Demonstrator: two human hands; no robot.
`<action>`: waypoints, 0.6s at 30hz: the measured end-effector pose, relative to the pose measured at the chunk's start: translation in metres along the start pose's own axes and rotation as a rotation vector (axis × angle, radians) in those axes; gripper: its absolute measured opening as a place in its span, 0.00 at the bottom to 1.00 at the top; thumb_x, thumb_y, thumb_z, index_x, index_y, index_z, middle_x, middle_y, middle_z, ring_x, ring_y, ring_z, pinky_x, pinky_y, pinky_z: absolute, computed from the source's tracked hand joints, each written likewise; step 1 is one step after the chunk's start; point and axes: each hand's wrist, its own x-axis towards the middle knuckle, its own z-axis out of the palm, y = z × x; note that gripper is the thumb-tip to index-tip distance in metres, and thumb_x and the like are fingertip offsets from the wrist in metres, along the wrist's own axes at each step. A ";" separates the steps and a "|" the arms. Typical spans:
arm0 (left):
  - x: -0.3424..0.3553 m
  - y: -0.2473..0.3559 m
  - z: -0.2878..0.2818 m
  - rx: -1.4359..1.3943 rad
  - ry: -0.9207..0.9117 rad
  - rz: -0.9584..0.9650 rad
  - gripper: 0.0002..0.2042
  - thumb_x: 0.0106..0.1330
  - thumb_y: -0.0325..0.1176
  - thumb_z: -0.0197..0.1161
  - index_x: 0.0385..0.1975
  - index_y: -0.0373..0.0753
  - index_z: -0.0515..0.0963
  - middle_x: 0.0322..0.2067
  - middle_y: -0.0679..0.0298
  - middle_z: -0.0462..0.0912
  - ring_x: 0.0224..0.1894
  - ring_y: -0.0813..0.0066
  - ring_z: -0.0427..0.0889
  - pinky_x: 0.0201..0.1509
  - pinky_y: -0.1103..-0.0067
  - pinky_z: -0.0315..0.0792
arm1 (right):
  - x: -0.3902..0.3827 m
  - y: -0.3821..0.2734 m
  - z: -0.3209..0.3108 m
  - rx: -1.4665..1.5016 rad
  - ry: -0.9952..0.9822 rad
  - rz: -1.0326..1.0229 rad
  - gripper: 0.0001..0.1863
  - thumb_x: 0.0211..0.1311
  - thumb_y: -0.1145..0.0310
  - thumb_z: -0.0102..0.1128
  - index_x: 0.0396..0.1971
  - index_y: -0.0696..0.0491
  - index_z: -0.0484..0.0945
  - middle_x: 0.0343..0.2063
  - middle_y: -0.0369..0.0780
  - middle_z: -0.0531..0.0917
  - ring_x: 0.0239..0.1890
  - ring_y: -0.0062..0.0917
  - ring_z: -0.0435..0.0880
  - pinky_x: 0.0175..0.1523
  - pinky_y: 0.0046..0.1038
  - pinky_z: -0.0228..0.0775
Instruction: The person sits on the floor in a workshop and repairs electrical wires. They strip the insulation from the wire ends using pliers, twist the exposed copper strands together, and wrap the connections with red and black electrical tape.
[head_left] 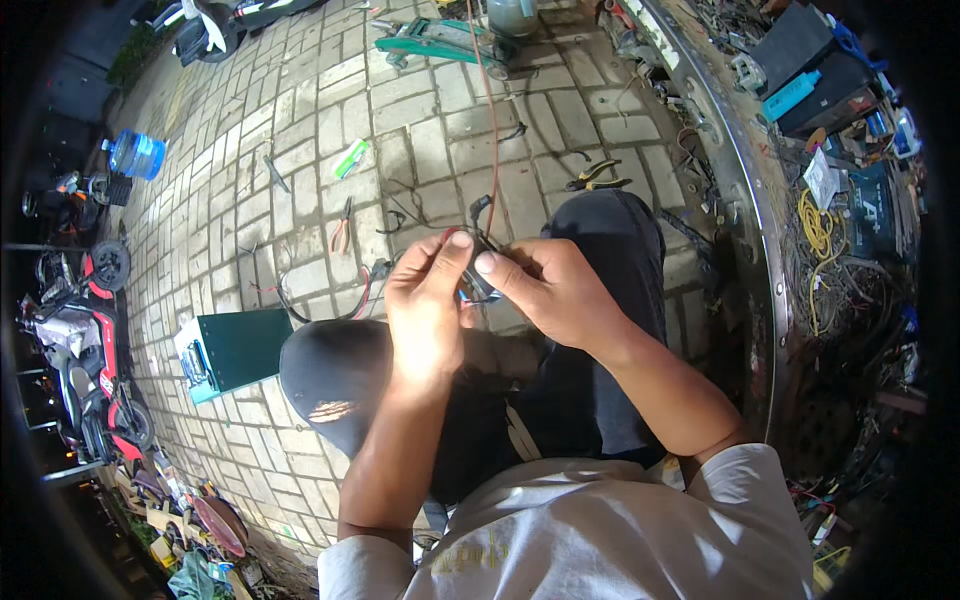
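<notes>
Between my knees, my left hand (424,285) and my right hand (545,285) meet with thumbs side by side, both closed in a pinch. Thin dark electrical wires (487,240) pass between the fingertips. A black cable end (481,208) sticks up just beyond them, and a bit of red shows by my left forefinger. Below the thumbs is a small blue and dark piece, mostly hidden by the fingers. Left of my left hand, a red and black cable with a dark connector (379,270) lies across the paving.
Orange-handled pliers (341,230), yellow and black pliers (598,180) and a bright green packet (351,158) lie on the paving. A dark green box (245,350) stands by my left knee. Farther off are a green floor jack (435,42) and a red scooter (105,350). Cluttered shelving (745,210) lines the right.
</notes>
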 end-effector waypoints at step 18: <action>0.004 0.012 -0.015 -0.509 -0.244 -0.345 0.08 0.67 0.35 0.54 0.30 0.37 0.72 0.18 0.68 0.69 0.12 0.85 0.57 0.16 0.86 0.51 | -0.002 0.012 0.006 0.231 -0.071 -0.188 0.14 0.59 0.73 0.61 0.40 0.64 0.71 0.32 0.38 0.73 0.42 0.21 0.78 0.44 0.22 0.72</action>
